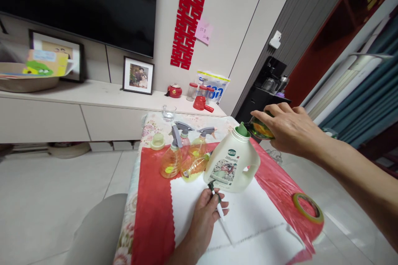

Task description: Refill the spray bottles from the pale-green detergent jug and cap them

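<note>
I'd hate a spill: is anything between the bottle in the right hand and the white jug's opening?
Nothing visible: the right hand holds the bottle with its black neck at the green spout atop the white jug. The left hand, holding the pump, is lower, out of that path.

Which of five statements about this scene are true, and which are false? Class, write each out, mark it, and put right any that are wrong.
1. The right hand tips a bottle at the mouth of the large jug. True.
2. The left hand is holding nothing. False: it holds a dark green pump head with a white tube.
3. Spray bottles with grey triggers stand to the left of the jug in this view. True.
4. The roll of tape lies left of the jug. False: it lies to the right.
5. The small red pot stands among the spray bottles. False: it is on the cabinet.
</note>
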Demonstrator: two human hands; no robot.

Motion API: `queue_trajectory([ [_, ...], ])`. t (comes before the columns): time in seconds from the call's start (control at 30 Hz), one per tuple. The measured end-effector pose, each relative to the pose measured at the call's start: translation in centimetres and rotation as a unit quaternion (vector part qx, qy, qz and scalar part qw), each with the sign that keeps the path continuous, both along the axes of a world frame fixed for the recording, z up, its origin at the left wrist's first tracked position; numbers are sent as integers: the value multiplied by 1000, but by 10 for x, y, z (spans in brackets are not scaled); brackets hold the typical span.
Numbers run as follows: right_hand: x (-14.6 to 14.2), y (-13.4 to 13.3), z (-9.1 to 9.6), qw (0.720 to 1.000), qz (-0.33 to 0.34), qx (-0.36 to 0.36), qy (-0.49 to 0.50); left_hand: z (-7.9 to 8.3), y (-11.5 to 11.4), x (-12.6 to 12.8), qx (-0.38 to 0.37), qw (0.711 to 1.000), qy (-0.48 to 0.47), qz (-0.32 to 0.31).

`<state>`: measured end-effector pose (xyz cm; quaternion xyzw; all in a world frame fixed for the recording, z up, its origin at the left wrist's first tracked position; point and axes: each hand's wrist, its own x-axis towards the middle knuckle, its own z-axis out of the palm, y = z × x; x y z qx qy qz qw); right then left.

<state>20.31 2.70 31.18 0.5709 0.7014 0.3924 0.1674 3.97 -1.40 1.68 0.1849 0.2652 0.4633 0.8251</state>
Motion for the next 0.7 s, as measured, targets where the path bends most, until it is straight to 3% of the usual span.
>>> queue_trajectory([
  [0.7, -7, 2, -2, 995, 74, 33, -64, -2, 0, 1, -1, 1000, -4, 4],
])
